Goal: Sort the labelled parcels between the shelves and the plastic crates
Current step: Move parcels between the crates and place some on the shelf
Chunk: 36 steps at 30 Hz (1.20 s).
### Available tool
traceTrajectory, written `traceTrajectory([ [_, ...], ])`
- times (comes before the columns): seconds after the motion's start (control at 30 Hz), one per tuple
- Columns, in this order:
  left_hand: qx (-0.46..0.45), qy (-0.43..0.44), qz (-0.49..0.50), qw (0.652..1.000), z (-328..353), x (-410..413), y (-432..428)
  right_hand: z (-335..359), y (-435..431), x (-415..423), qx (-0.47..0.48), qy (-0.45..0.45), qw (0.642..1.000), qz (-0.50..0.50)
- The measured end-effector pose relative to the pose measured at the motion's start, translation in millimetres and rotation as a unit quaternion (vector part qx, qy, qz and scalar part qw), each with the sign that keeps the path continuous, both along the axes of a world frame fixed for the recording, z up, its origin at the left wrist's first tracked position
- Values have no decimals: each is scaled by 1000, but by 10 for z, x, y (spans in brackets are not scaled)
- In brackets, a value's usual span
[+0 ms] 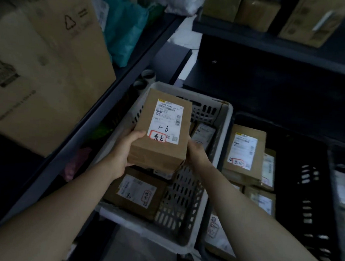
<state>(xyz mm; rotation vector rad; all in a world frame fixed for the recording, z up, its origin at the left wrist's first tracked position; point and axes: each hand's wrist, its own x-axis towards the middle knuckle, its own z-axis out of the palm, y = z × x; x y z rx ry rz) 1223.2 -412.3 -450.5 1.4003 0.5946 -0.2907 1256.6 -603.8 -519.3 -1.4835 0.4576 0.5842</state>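
Now | left hand [123,153] and right hand [196,152] grip brown parcel [161,133] between them | white crate [226,121] beneath

Dim room, dark metal shelving [274,43] L & R, pale floor [187,38] strip btwn

I see the brown parcel [161,129], label up with "1-6" handwritten on it, gripped by the left hand [123,153] and right hand [196,152] above the white crate [226,121]. A second parcel [135,190] lies flat inside; a third parcel [245,151] lies in the black crate [306,179].
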Motion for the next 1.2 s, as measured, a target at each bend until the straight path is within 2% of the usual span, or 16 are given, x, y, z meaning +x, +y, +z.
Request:
traceTrajectory([
  [0.1, -6, -22, -26, 999, 132, -9, -180, 257, -238, -103, 110, 29, 993, -6],
  [0.17, -15, -33, -61, 997, 228, -24, -364, 483, -427, -202, 150, 44, 987, -22],
  [0.4, -40, -80, -204, 975, 522, -121, -1294, 975, -1426, -668, 118, -11, 985, -126],
  [0.6, 83, -84, -331, 936, 606, -287, -2506, 1146, -2808, -1218, 48, -59, 974, -212],
  [0.7, 166, -146, -409, 885, 490, -444, -3156, 1085, -3572, -1595, 26, -40, 962, -268],
  [0.83, 258, -172, -482, 820, 309, -675, -4011, 930, -4534, -2061, 18, -10, 943, -332],
  [0.97, 386, -198, -578, 691, 148, -826, -4712, 780, -5273, -2401, -36, 0, 943, -331],
  [1.03, 432, -208, -600, 641, 117, -919, -4971, 711, -5541, -2501, -62, -2, 947, -316],
  [1.1, 467, -215, -600, 613, 94, -977, -5146, 611, -5726, -2560, -71, 5, 952, -297],
  [1.2, 481, -214, -594, 608, 11, -964, -5286, 426, -5855, -2584, -70, 18, 958, -276],
])
